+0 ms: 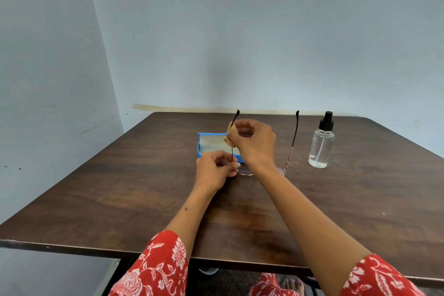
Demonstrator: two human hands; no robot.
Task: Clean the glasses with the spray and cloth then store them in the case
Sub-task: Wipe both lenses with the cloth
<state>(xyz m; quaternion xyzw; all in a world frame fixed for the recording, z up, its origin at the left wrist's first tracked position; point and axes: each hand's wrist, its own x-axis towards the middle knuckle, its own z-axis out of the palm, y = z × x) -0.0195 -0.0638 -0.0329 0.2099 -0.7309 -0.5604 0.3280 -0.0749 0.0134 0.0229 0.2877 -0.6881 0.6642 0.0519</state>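
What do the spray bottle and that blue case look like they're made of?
The spray bottle looks like clear plastic, possibly glass: you see liquid and the tube through it, under a glossy black pump. The blue case seems matte moulded plastic with a pale, cloth-like lining.

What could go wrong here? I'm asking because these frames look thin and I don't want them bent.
1. The right hand rubs the cloth along one raised temple while the left hand pinches the glasses near the hinge; a hard pull could bend that thin arm.
2. The lenses seem to rest on the table, so they might scuff.
3. The spray bottle stands beside the free temple and could be tipped.
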